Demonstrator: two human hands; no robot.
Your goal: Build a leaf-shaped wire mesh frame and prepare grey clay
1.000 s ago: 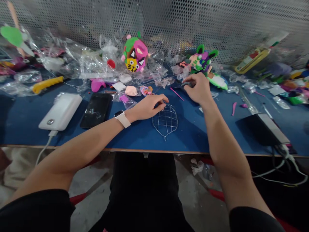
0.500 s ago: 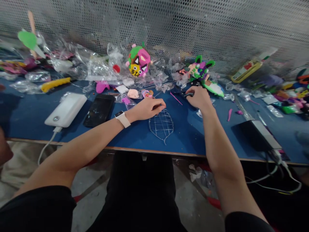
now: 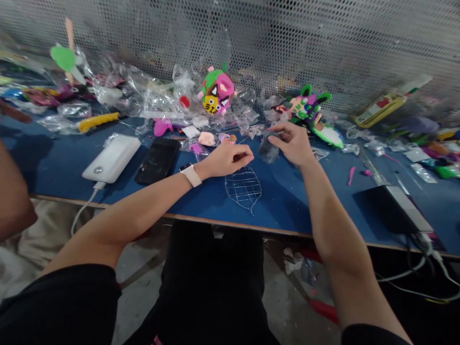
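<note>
A leaf-shaped wire mesh frame (image 3: 244, 187) lies flat on the blue table (image 3: 287, 201) near its front edge. My left hand (image 3: 225, 159), a white watch on its wrist, rests curled at the frame's top edge, fingertips pinched on the wire. My right hand (image 3: 293, 142) is raised a little above the table to the right, fingers closed on a small dark tool (image 3: 268, 149) that is blurred by motion.
A white power bank (image 3: 112, 158) and a black phone (image 3: 158, 160) lie left. Clay figures (image 3: 216, 93) and crumpled clear wrappers (image 3: 154, 96) crowd the back, under a perforated metal screen. A black box (image 3: 393, 208) with cables sits right. Another person's arm (image 3: 12, 191) shows at far left.
My right hand has lifted off the table with the dark tool and come nearer the wire frame. My left hand stays on the frame. The view has shifted left.
</note>
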